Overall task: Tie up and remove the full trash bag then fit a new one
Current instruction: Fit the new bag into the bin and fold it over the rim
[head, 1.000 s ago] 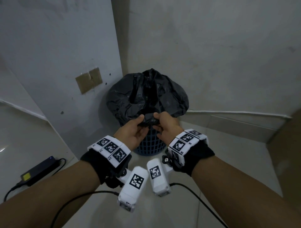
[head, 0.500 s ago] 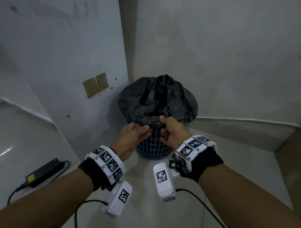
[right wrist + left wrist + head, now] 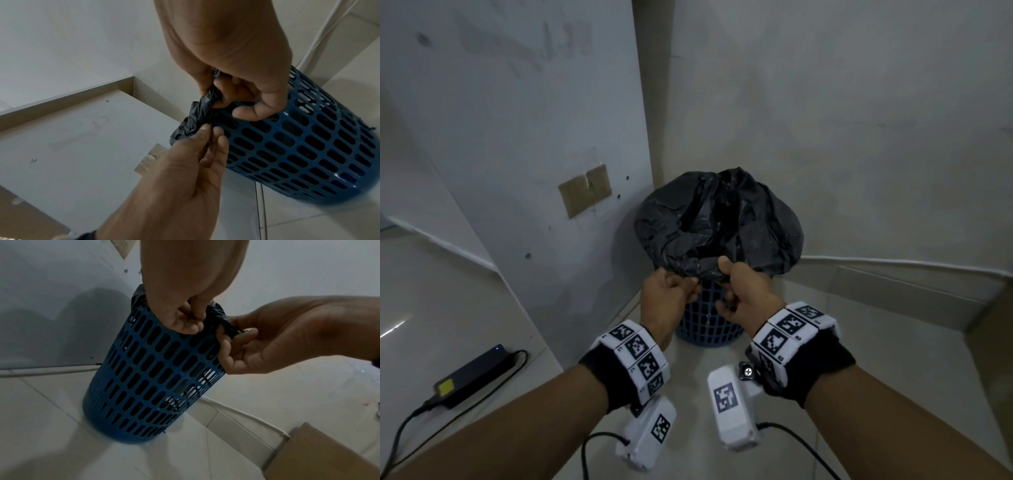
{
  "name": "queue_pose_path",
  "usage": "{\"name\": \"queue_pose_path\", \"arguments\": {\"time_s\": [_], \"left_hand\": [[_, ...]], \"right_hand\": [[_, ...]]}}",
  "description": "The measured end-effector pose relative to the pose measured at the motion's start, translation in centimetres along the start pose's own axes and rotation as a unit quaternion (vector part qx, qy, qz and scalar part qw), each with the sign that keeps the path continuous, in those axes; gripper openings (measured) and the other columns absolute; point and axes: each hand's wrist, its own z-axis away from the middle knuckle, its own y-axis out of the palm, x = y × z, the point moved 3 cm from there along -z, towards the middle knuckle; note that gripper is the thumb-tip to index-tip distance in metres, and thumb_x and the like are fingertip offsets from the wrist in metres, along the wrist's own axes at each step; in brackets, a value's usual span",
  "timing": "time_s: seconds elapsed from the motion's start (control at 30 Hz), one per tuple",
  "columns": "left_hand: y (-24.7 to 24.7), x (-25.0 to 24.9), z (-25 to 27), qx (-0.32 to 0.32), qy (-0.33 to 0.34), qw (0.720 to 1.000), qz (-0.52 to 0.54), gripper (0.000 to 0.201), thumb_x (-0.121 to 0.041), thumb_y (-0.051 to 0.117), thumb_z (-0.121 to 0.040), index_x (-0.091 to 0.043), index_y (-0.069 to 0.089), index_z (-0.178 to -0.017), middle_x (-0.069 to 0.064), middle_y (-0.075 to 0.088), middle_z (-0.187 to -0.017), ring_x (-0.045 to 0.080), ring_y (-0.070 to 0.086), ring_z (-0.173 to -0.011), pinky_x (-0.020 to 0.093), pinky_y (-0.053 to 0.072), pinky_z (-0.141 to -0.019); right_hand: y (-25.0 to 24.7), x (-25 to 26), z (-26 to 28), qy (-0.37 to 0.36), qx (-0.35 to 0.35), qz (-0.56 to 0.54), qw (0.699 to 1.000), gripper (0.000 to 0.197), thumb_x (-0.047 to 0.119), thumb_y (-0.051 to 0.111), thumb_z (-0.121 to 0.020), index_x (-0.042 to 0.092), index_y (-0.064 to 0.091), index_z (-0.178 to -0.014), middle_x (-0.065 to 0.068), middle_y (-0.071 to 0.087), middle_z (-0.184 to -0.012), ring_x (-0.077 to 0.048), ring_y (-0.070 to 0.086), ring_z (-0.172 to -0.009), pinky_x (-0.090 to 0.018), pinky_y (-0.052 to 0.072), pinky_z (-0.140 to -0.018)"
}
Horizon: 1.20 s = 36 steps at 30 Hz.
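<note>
A black trash bag [image 3: 719,222] lines a blue perforated bin [image 3: 709,325] that stands on the floor in the corner. Its crumpled top bulges over the rim. Both hands are at the near edge of the bag. My left hand [image 3: 685,284] pinches a fold of black plastic at the rim, as the left wrist view shows for the left hand [image 3: 191,321] on the bag [image 3: 218,316]. My right hand [image 3: 726,284] grips the bunched plastic right beside it, and the right hand [image 3: 226,100] curls on the bag [image 3: 197,121] against the bin [image 3: 298,146].
A grey panel [image 3: 517,137] with a brown tape patch [image 3: 585,190] leans close on the bin's left. On the floor at the left lies a black power adapter [image 3: 472,375] with its cable. A brown board [image 3: 318,456] stands at the right. Plain walls close in behind.
Both hands have stayed on the bag's near edge. My left wrist has rolled so the back of the hand faces up. The bin now sits further right in the view.
</note>
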Motion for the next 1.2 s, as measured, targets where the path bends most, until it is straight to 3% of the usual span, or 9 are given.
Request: {"name": "queue_pose_path", "arguments": {"time_s": [0.17,0.3,0.43,0.53,0.6,0.83,0.97,1.07,1.2], "left_hand": [[-0.4,0.2,-0.3,0.041,-0.117,0.992,0.032,0.009,-0.009,0.060,-0.092,-0.004,0.066,-0.088,0.007,0.071,-0.082,0.010,0.067,-0.058,0.020,0.054,-0.052],[0.3,-0.7,-0.1,0.057,-0.206,0.961,0.176,0.016,-0.003,0.047,-0.094,-0.002,0.062,-0.102,0.010,0.065,-0.083,0.016,0.062,-0.070,0.022,0.057,-0.063],[0.7,-2.5,0.1,0.068,-0.267,0.930,0.242,0.025,-0.025,0.056,-0.092,-0.001,0.060,-0.099,0.012,0.062,-0.090,0.022,0.061,-0.081,0.029,0.055,-0.076],[1.0,-2.5,-0.6,0.059,-0.271,0.946,0.168,0.018,-0.022,0.058,-0.095,-0.006,0.060,-0.087,0.008,0.061,-0.080,0.016,0.056,-0.067,0.018,0.052,-0.046],[0.8,-2.0,-1.0,0.038,-0.267,0.952,0.143,0.013,-0.017,0.058,-0.095,-0.007,0.061,-0.087,0.006,0.062,-0.078,0.015,0.057,-0.066,0.016,0.049,-0.042],[-0.4,-2.3,-1.8,0.045,-0.216,0.968,0.117,0.008,-0.014,0.058,-0.094,-0.006,0.061,-0.094,0.007,0.064,-0.085,0.015,0.060,-0.073,0.019,0.055,-0.051],[-2.9,-2.9,-3.0,0.037,-0.193,0.974,0.112,0.020,-0.017,0.054,-0.096,-0.005,0.057,-0.112,0.010,0.060,-0.097,0.017,0.056,-0.076,0.022,0.057,-0.054],[-4.8,-3.1,-3.3,0.047,-0.197,0.974,0.103,0.012,-0.015,0.048,-0.098,-0.007,0.056,-0.101,0.009,0.057,-0.094,0.018,0.055,-0.077,0.028,0.059,-0.065],[-5.8,-3.6,-3.3,0.070,-0.183,0.978,0.073,0.016,-0.015,0.042,-0.101,-0.012,0.056,-0.093,0.005,0.059,-0.090,0.016,0.055,-0.076,0.027,0.051,-0.075]], "right_hand": [[0.2,-0.2,0.4,-0.005,0.005,-0.005,1.000,0.048,0.031,0.069,-0.088,0.002,0.053,-0.122,-0.018,0.057,-0.118,-0.019,0.041,-0.061,-0.031,0.048,-0.052],[0.4,-0.3,0.6,-0.015,-0.004,-0.008,1.000,0.050,0.032,0.069,-0.088,0.003,0.051,-0.125,-0.016,0.056,-0.117,-0.019,0.042,-0.064,-0.031,0.047,-0.053],[0.7,-0.3,1.0,-0.021,-0.015,-0.009,1.000,0.047,0.033,0.067,-0.090,0.006,0.048,-0.124,-0.015,0.057,-0.124,-0.020,0.048,-0.074,-0.034,0.048,-0.061],[1.3,-0.8,1.1,-0.022,-0.029,0.012,0.999,0.044,0.034,0.064,-0.092,0.003,0.047,-0.118,-0.014,0.053,-0.112,-0.021,0.049,-0.074,-0.035,0.047,-0.066],[1.6,-0.9,1.1,-0.026,-0.030,0.025,0.999,0.043,0.035,0.063,-0.092,0.005,0.045,-0.117,-0.012,0.049,-0.107,-0.019,0.046,-0.069,-0.035,0.046,-0.066],[0.4,0.3,1.7,0.039,0.116,0.044,0.992,0.026,0.037,0.065,-0.092,0.011,0.062,-0.095,-0.001,0.063,-0.079,-0.010,0.039,-0.046,-0.025,0.044,-0.049],[-2.1,0.8,2.6,0.029,0.194,0.248,0.949,0.085,0.082,0.059,-0.063,0.011,0.062,-0.110,-0.003,0.076,-0.093,-0.015,0.066,-0.066,-0.027,0.055,-0.064],[-5.1,1.6,2.3,0.011,0.155,0.311,0.938,0.094,0.090,0.035,-0.068,0.012,0.057,-0.115,-0.005,0.077,-0.094,-0.019,0.069,-0.075,-0.031,0.053,-0.071],[-6.7,1.8,1.7,-0.038,0.060,0.262,0.962,0.070,0.086,0.030,-0.076,0.022,0.055,-0.091,-0.008,0.072,-0.105,-0.026,0.069,-0.092,-0.036,0.053,-0.078]]}}
